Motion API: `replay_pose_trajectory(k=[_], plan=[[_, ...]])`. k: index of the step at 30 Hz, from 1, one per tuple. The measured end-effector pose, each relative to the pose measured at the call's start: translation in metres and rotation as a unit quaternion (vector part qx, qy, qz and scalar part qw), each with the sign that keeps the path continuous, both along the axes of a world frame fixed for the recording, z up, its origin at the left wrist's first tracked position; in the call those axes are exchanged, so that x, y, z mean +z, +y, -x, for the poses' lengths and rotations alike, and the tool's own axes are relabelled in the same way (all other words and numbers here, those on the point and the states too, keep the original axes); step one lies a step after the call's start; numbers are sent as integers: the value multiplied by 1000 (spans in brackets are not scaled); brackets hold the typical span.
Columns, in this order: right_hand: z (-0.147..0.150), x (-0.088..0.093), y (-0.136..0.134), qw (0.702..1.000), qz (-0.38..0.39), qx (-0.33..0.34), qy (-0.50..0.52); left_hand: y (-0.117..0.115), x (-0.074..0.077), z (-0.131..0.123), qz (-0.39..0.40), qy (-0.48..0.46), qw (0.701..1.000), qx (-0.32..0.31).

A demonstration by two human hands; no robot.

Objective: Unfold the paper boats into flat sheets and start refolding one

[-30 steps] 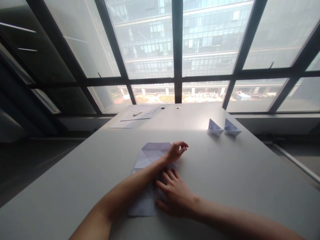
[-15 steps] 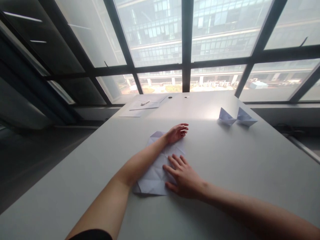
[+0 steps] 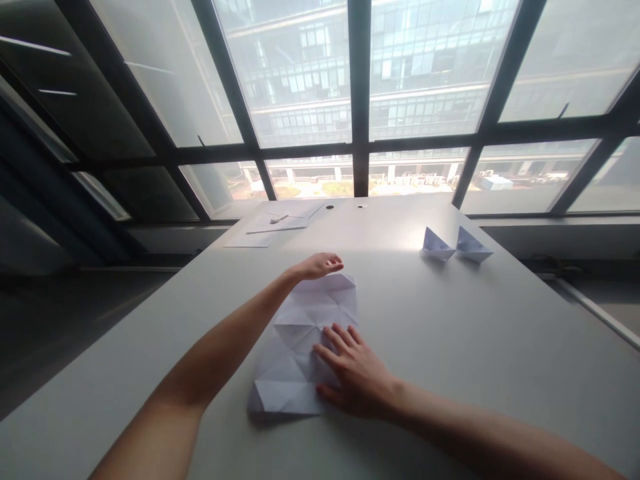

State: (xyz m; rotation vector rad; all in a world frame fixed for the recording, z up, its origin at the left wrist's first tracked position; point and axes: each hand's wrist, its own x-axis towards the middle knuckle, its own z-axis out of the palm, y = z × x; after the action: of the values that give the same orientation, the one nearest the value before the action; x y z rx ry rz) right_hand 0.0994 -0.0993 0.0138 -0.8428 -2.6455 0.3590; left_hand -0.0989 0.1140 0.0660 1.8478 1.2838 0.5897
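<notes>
A sheet of white paper [image 3: 300, 360], crossed by many fold creases, lies on the table in front of me. Its far edge and near left corner are bent up a little. My right hand [image 3: 353, 370] rests flat on the paper's right side, fingers spread. Just beyond the paper's far edge is my left hand [image 3: 320, 265], fingers loosely bent and nothing visible in them. Whether it touches the paper is unclear. My left forearm passes over the sheet's left edge.
Two folded paper boats [image 3: 438, 247] stand side by side at the far right of the white table [image 3: 450, 360]. Flat paper sheets [image 3: 285, 223] lie at the far left with a small white item [image 3: 279, 218] on top. Large windows rise behind the table.
My left hand has moved left and away from over the paper to its far edge, uncovering more of the creases. My right hand stays pressed on the sheet. The view has shifted slightly.
</notes>
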Motion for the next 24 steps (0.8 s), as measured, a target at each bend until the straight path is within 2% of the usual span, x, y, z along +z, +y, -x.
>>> replay_pose_trajectory(k=[3, 7, 10, 13, 24], plan=[[0, 3, -2, 1000, -12, 1, -2, -7, 6, 43, 30, 74, 997, -23], [1, 12, -5, 999, -32, 21, -3, -10, -8, 74, 20, 188, 981, -54], [2, 19, -8, 999, -12, 47, -2, -8, -21, 79, 10, 204, 977, -55], [2, 19, -10, 998, 12, 60, -2, -6, -26, 80, 5, 183, 982, -53], [2, 11, -13, 997, 24, 79, -7, -14, -21, 77, -5, 154, 987, -47]])
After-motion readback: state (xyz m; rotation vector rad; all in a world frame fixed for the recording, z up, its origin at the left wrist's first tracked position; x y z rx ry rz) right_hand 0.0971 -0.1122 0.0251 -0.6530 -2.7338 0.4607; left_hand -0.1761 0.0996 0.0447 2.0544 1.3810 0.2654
